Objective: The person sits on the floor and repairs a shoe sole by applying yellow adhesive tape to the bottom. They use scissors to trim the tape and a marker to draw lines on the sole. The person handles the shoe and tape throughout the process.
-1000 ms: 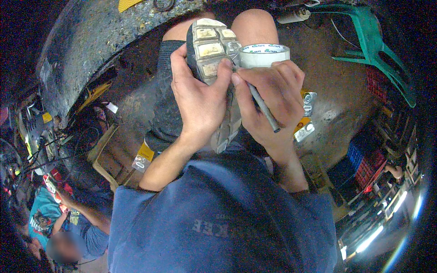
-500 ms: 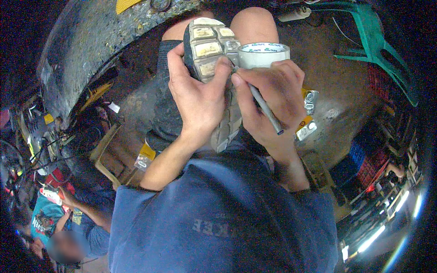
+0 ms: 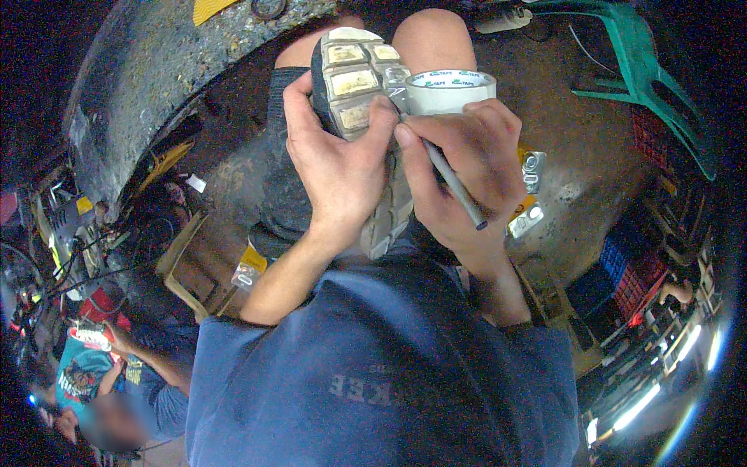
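Shoe [image 3: 359,101] sole-up, gripped by left hand [image 3: 334,167]; right hand [image 3: 467,167] fingers pinch thin tool [image 3: 455,187].

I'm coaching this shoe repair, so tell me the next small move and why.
Probably press the thin metal tool a little further along the sole's edge. The left hand already grips the upturned shoe sole up, and the right hand holds the tool like a pen, its tip at the sole beside the tape roll.
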`<state>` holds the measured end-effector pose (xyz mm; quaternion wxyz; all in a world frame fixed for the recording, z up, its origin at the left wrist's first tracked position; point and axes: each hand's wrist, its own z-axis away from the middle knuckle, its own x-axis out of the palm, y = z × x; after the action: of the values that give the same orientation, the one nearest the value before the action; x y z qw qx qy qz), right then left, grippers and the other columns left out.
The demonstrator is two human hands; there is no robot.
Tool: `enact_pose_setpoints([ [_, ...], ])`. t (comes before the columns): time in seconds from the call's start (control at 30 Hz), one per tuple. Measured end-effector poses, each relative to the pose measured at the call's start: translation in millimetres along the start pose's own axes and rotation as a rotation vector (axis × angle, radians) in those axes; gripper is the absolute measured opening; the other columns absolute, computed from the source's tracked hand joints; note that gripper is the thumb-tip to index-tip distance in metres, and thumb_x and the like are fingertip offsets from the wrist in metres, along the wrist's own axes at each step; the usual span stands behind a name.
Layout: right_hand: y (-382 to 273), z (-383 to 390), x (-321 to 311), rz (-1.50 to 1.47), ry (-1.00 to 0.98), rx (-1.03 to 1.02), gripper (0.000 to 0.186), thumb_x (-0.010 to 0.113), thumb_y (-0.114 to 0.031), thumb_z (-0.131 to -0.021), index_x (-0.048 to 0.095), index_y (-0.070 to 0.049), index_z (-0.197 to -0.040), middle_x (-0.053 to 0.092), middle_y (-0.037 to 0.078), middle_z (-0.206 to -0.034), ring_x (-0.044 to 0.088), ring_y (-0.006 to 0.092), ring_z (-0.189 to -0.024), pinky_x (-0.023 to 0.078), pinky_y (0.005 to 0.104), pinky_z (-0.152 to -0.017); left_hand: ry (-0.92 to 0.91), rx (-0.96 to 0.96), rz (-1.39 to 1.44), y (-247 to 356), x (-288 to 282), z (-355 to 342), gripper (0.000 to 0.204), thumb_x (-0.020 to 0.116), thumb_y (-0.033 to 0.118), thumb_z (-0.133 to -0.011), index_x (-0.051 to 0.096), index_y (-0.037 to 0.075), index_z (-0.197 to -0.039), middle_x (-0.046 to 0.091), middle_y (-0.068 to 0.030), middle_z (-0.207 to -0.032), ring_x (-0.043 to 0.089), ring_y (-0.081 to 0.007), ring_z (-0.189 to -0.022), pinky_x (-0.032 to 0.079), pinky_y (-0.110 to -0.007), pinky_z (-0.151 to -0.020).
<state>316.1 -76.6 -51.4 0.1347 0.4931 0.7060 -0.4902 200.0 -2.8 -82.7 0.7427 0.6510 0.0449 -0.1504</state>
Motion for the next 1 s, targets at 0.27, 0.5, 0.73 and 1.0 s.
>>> enact_pose_setpoints([
  [0.27, -1, -1, -2, 0.016, -0.067, 0.054, 0.017, 0.084, -0.005, -0.078, 0.075, -0.010, -0.091, 0.073, 0.003, -0.086, 0.064, 0.0274, -0.086, 0.049, 0.0431, -0.090, -0.013, -0.048, 0.101, 3, 1, 0, 0.047, 0.082, 0.008, -0.083, 0.055, -0.002, -0.121, 0.074, -0.0140, -0.103, 0.070, -0.0183, -0.095, 0.057, -0.035, -0.086],
  [0.5, 6, 5, -2, -0.040, -0.074, -0.014, 0.025, 0.082, -0.012, -0.074, 0.073, -0.014, -0.097, 0.067, 0.005, -0.086, 0.061, 0.0304, -0.090, 0.046, 0.0481, -0.086, -0.019, -0.058, 0.107, 1, 0, 1, 0.046, 0.082, 0.008, -0.084, 0.055, -0.002, -0.121, 0.072, -0.0118, -0.104, 0.068, -0.0171, -0.094, 0.057, -0.034, -0.086],
  [0.73, 7, 8, -6, -0.062, -0.116, 0.011, 0.024, 0.082, -0.012, -0.074, 0.072, -0.014, -0.095, 0.068, 0.004, -0.084, 0.062, 0.0282, -0.092, 0.047, 0.0475, -0.090, -0.033, -0.065, 0.121, 2, -2, 0, 0.044, 0.081, 0.008, -0.085, 0.056, -0.001, -0.120, 0.072, -0.0115, -0.105, 0.067, -0.0167, -0.095, 0.056, -0.033, -0.087],
  [1.0, 3, 6, -14, -0.111, -0.093, 0.025, 0.011, 0.079, -0.004, -0.082, 0.073, -0.006, -0.091, 0.073, 0.007, -0.084, 0.066, 0.0270, -0.083, 0.049, 0.0443, -0.089, -0.038, -0.107, 0.098, 1, -6, 1, 0.044, 0.082, 0.009, -0.086, 0.056, -0.001, -0.120, 0.072, -0.0121, -0.107, 0.068, -0.0164, -0.096, 0.056, -0.033, -0.088],
])
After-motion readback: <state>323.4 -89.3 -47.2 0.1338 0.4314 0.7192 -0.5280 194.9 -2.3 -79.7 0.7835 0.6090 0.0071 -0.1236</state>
